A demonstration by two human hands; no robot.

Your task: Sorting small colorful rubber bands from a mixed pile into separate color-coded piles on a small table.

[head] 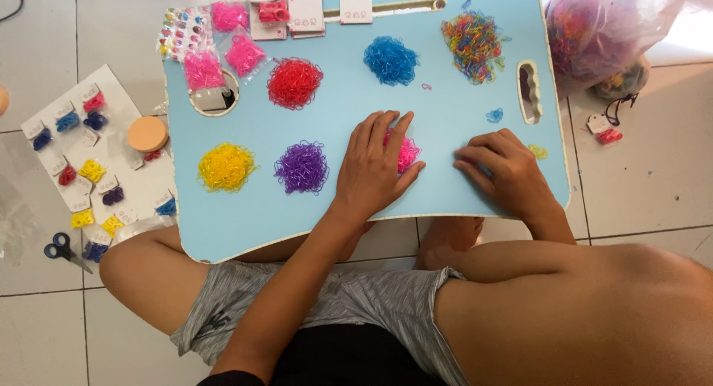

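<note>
Grey heathered shorts; black top; bare arms.

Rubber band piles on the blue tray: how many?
6: red, blue, mixed-colour along the top; yellow, purple, pink partly under the left hand.

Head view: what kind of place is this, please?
Probably a home floor used for small craft sorting: pale floor tiles, a blue lap table over crossed legs, and sorted heaps like the red band pile.
</note>
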